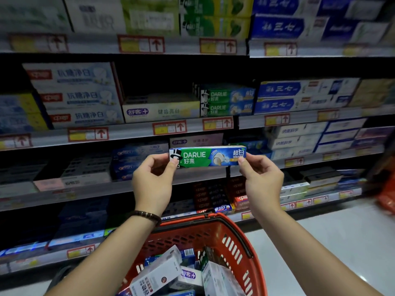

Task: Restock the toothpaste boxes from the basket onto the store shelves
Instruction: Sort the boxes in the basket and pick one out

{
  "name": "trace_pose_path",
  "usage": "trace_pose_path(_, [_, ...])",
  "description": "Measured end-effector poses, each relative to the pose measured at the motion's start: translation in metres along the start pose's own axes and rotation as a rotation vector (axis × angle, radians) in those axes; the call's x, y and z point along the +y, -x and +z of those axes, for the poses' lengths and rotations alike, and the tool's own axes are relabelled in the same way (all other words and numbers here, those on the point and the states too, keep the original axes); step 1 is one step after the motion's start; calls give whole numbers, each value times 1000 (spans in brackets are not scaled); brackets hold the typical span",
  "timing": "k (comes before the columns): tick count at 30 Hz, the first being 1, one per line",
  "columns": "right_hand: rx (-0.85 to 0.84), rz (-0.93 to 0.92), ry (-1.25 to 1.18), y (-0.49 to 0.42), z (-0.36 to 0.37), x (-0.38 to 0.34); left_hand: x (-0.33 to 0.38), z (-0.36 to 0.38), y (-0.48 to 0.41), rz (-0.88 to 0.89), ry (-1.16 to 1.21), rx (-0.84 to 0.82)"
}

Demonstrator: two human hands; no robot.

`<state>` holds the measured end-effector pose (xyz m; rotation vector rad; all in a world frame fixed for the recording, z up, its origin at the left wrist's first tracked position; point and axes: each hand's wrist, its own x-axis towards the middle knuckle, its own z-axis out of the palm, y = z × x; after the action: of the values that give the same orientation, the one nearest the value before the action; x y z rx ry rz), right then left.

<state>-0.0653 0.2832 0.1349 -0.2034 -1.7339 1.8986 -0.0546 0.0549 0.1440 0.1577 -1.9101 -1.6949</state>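
Ends of the Darlie toothpaste box point(208, 156) sit pinched by left hand point(152, 180) and right hand point(261, 180), above the basket point(213, 231). Best kept level, then lifted to the matching Darlie stack point(227, 101) above the grip.

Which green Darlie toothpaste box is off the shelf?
The green Darlie box pinched between left hand and right hand; two stacked boxes rest on the grey shelf.

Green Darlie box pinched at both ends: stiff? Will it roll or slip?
Probably stiff: the Darlie box spans straight between left hand and right hand, no sag. Flat faces, so unlikely to roll. Glossy-looking print may be slightly slippery.
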Motion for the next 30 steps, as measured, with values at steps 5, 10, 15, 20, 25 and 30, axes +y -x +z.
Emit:
trace_pose_path(5, [20, -73, 24, -32, -3, -16, 18, 29, -14, 14, 38, 13])
trace_pose_path(10, [3, -129, 35, -64, -2, -32, 35, 52, -37, 48, 57, -3])
trace_pose_path(15, [21, -197, 109, -97, 7, -45, 47, 70, -63, 118, -5, 6])
trace_pose_path(20, [43, -253, 171, -133, 21, -58, 58, 90, -90, 199, -52, 22])
trace_pose_path(25, [29, -311, 250, -159, 33, -74, 64, 106, -115, 238, -66, 17])
trace_pose_path(30, [-46, -300, 330, -186, 40, -90, 76, 118, -137, 257, -85, -22])
